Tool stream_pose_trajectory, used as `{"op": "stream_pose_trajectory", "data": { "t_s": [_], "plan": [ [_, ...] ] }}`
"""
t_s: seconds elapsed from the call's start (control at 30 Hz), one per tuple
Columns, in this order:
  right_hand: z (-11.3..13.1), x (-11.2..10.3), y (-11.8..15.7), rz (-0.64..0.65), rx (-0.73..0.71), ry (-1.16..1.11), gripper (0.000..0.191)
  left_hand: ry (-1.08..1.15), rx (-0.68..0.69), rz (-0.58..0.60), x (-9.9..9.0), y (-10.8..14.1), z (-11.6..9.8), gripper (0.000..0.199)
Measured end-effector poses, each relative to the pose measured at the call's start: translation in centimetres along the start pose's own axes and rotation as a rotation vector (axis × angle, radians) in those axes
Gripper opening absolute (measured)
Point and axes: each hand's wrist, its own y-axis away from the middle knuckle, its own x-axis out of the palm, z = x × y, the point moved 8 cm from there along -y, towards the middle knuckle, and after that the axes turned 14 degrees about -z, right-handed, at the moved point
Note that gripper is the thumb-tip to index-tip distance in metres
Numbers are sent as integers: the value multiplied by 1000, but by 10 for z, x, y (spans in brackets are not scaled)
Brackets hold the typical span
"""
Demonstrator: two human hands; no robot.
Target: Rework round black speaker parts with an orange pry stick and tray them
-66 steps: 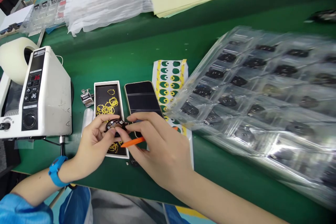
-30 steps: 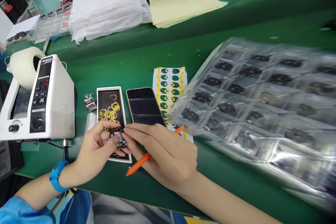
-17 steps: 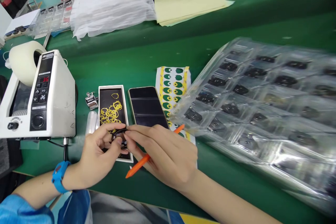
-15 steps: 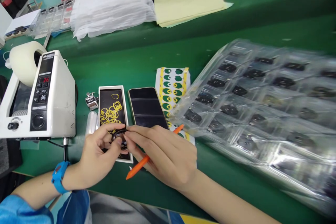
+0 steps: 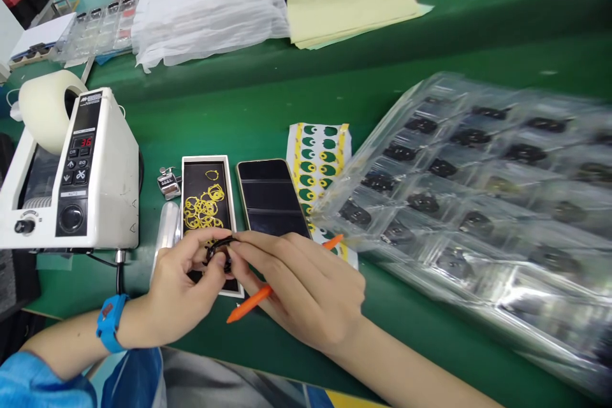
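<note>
Both hands are close together low in the frame, right over the bottom end of the tray. The left hand (image 5: pixel 179 290) and the right hand (image 5: pixel 301 287) are pinching a small dark round part (image 5: pixel 218 254) between their fingertips, so the grip is narrow. Fingers cover most of it, so I can't really tell what it is, but it looks like a ring-shaped piece. The right hand also has a slim orange plastic pry tool (image 5: pixel 251 303) tucked under its fingers, with the tip sticking out past the tray.

Right under the hands is a white-edged tray with a black insert (image 5: pixel 187 204), holding a loose pile of thin yellow rings (image 5: pixel 201 210). A black-screened smartphone (image 5: pixel 272 197) sits just beside it, and next to that is a yellow-and-green sticker sheet (image 5: pixel 318 162).

On the left, a clear plastic cylinder (image 5: pixel 165 242) and a small metal tally counter (image 5: pixel 169 183) sit by a white tape dispenser (image 5: pixel 95 185) with a big pale roll (image 5: pixel 45 118). On the right, a clear blister sheet of dark parts (image 5: pixel 459 191) overlaps the sticker sheet and takes up much of the green worktop (image 5: pixel 191 121). There's open green in front of the hands, up to the near edge.
</note>
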Motion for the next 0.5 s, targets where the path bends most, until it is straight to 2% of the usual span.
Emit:
{"op": "stream_pose_trajectory", "data": {
  "t_s": [0.2,0.37,0.5],
  "plan": [
    [0,-1,1,-36,40,38,6,43,-31,12,2,0,2,21],
    [0,2,1,-25,47,37,5,-24,-4,-15,-1,-1,3,22],
    [-1,5,0,20,59,26,7,-4,-111,10,1,-2,11,23]
  ]
}}
